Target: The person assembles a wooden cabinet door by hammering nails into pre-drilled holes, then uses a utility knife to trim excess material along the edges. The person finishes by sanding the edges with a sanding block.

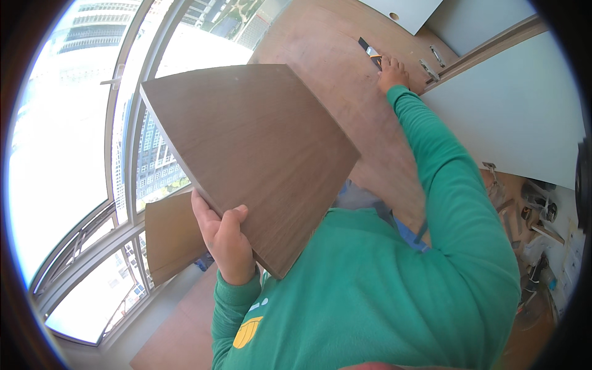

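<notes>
My left hand [228,240] grips the lower left edge of a brown wood-grain board [253,148], thumb on its face. The board is tilted up in front of my chest, with a pale edge strip along its left side. Farther off, my right arm stretches to a brown board surface. There my right hand [393,74] has its fingers curled at the handle of a utility knife [370,53], which has a dark blade end and orange on its body. The hand partly covers the handle, and the blade end points away from me.
Tall windows [117,135] line the left side, with a cardboard piece [172,237] below them. White cabinet panels [512,111] stand at the right, with metal hinges [430,70] beside my right hand. Tools and scraps [536,213] clutter the far right. Brown sheeting [320,49] covers the surface ahead.
</notes>
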`<act>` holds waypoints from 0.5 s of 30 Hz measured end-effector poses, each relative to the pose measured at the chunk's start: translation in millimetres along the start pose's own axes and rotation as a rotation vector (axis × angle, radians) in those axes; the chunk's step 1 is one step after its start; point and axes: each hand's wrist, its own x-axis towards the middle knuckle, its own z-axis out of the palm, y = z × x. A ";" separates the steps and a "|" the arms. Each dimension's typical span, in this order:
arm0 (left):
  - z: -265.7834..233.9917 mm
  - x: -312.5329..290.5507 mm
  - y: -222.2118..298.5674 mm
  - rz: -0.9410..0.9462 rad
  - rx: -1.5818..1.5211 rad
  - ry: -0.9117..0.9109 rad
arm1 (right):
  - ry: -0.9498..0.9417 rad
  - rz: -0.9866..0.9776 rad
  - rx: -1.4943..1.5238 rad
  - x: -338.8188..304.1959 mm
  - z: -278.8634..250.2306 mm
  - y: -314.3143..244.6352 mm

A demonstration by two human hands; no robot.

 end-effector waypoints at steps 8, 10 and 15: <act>4.1 4.3 -8.6 0.291 0.098 -0.062 | 0.151 -0.143 0.562 -40.8 6.1 -8.1; -6.3 7.0 -22.9 0.369 0.017 -0.163 | 0.065 -0.124 0.776 -68.5 12.1 -13.2; -14.8 18.9 -47.1 0.758 0.060 -0.057 | -0.276 0.058 0.985 -158.3 36.6 -9.4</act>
